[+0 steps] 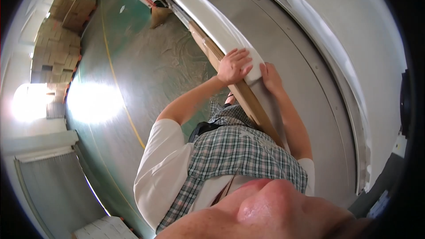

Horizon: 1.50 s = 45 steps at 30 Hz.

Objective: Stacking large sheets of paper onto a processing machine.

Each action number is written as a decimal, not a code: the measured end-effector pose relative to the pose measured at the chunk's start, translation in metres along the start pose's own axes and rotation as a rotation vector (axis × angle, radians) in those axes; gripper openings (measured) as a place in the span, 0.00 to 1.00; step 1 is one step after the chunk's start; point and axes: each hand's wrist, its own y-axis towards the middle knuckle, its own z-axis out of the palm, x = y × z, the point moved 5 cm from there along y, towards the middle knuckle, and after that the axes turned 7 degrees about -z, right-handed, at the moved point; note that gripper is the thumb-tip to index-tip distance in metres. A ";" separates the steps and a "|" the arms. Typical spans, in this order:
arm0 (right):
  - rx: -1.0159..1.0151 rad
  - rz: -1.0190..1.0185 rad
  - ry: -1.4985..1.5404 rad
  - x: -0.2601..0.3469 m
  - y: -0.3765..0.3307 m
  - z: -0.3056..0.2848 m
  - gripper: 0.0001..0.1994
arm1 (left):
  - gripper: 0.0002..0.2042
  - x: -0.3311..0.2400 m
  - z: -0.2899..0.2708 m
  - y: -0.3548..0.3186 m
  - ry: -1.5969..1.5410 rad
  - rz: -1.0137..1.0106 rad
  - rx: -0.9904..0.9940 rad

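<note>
A long, glossy white piece (217, 22), smooth and rounded at its near end, lies along the edge of a grey metal work surface (292, 79). I cannot tell whether it is a roll or a stack of film. My left hand (233, 67) rests flat on its near end, fingers spread. On the other side of that end is my right hand (271, 79), fingers stretched out and touching its edge; the thumb is hard to make out. A brown strip (250, 104), like cardboard or wood, runs along the surface's edge beneath my left wrist and toward my checked apron (239, 150).
A large white curved machine part (336, 62) borders the surface on the right. Brown cartons (55, 48) are stacked at the far left. Yellow lines (114, 73) mark the green floor. A brown sack-like bundle (159, 16) lies beyond the white piece's left side.
</note>
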 end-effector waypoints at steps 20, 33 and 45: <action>-0.745 0.303 -0.663 -0.078 -0.020 -0.098 0.07 | 0.10 0.178 0.090 0.268 -0.459 -0.318 0.332; -0.695 0.376 -0.692 -0.057 -0.004 -0.098 0.04 | 0.15 0.253 0.229 0.413 -1.151 -0.854 0.255; -0.691 0.353 -0.742 -0.058 -0.005 -0.101 0.04 | 0.08 0.282 0.154 0.381 -0.785 -0.574 0.001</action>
